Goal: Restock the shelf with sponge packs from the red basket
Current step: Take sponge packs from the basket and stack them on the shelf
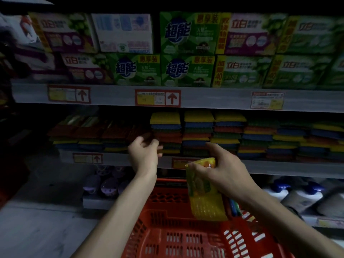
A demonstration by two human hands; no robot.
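- The right hand [225, 174], at about 4 o'clock from the centre of the view, grasps a yellow sponge pack [204, 194]. Its fingers curl over the pack's top end and the pack hangs tilted beneath it.
- The pack is above the red basket [167, 237], which fills the 6 o'clock area. It is level with the front rail of the shelf [279, 167].
- The left hand [144, 155], just below centre towards 7 o'clock, is released. Its fingers are loosely bent with nothing between them, and it is raised in front of the shelf's rail.
- On the shelf, stacked sponge packs [197, 133] in yellow, blue, green and red run from 9 to 3 o'clock, tallest near the centre.
- At 12 o'clock, green and purple boxes [186, 69] fill the shelf above, with a red-framed price tag [157, 97] on its rail.
- White bottles [297, 196] with blue caps stand at 4 o'clock, below the sponges.
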